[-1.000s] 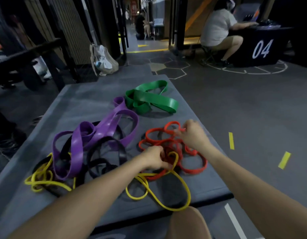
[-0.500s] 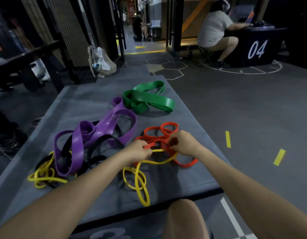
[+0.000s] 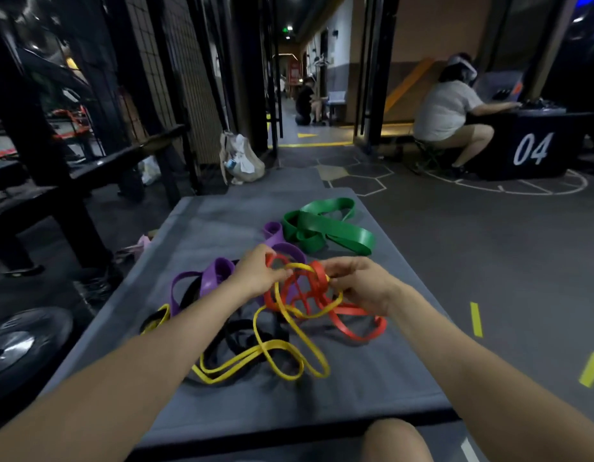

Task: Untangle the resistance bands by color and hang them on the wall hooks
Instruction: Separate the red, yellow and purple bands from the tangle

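Sorting is barely underway, as I judge it: no band is hanging anywhere, and no wall hooks are showing in view. Left of my hands, the purple band [image 3: 218, 278] is lying looped over the black band [image 3: 242, 338] on the bench [image 3: 372, 385], and both are still snarled together. My left hand [image 3: 255, 276] is pinching a strand of the red band [image 3: 322, 295] with fingers closed on it, lifting it off the bench. Between my hands, the yellow band [image 3: 289, 348] is threading through the red loops and trailing down toward me. My right hand [image 3: 359, 283] is gripping the other side of that same red-and-yellow knot, fingers curled around it. Beyond my hands, the green band [image 3: 325, 228] is lying on its own, seemingly already free. Compared with half a second ago, both hands have risen, raising the knot off the bench, and the yellow band has been drawn out into longer loops.
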`<action>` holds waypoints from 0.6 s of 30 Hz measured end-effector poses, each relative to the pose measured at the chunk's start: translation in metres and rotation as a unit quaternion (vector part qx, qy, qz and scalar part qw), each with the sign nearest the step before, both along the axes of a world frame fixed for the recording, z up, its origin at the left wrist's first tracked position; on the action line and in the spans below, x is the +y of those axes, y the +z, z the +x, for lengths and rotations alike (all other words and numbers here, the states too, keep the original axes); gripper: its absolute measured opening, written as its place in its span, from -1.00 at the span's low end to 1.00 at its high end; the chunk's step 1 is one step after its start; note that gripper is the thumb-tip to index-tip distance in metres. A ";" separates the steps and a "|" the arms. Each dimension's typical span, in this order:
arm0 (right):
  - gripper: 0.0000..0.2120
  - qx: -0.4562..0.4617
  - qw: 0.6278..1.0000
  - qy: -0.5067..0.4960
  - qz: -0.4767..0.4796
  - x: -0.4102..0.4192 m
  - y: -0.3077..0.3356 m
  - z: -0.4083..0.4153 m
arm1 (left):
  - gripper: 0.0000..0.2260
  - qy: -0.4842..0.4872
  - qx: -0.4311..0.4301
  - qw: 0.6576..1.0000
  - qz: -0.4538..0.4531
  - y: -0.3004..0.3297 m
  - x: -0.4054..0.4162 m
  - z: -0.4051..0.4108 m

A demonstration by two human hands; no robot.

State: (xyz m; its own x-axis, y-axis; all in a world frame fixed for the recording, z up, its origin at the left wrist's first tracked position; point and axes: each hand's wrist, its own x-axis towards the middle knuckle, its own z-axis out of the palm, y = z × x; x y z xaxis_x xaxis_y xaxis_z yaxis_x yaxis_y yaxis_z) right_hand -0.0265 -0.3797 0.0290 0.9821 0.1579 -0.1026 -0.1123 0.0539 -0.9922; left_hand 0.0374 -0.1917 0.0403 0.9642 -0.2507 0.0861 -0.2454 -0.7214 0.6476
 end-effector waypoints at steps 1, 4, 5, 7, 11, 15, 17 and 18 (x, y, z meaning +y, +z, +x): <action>-0.56 0.010 0.998 -0.002 0.056 0.000 -0.001 0.001 | -0.57 0.021 -0.015 0.999 0.045 0.000 0.002 0.000; -0.46 0.007 0.992 -0.023 0.127 0.004 0.005 0.004 | -0.56 0.002 -0.095 0.994 0.048 0.002 0.001 -0.007; -0.45 0.002 0.989 -0.036 0.144 0.005 0.008 0.005 | -0.70 -0.038 -0.123 0.991 0.022 0.003 -0.003 -0.009; -0.50 -0.008 0.982 -0.057 0.180 0.010 0.016 0.005 | -0.86 -0.129 -0.089 0.987 -0.042 0.003 -0.011 -0.018; -0.58 -0.017 0.975 -0.073 0.211 0.018 0.022 0.005 | -0.70 -0.237 0.155 0.931 -0.230 -0.011 -0.020 -0.034; -0.60 -0.022 0.976 -0.073 0.205 0.023 0.021 0.009 | -0.60 -0.188 0.203 0.917 -0.289 -0.024 -0.033 -0.037; -0.58 -0.032 0.975 -0.075 0.206 0.018 0.023 0.010 | -0.83 -0.169 0.234 0.904 -0.315 -0.012 -0.030 -0.039; -0.56 -0.037 0.976 -0.073 0.200 0.015 0.024 0.010 | -0.85 -0.160 0.251 0.899 -0.321 -0.003 -0.025 -0.040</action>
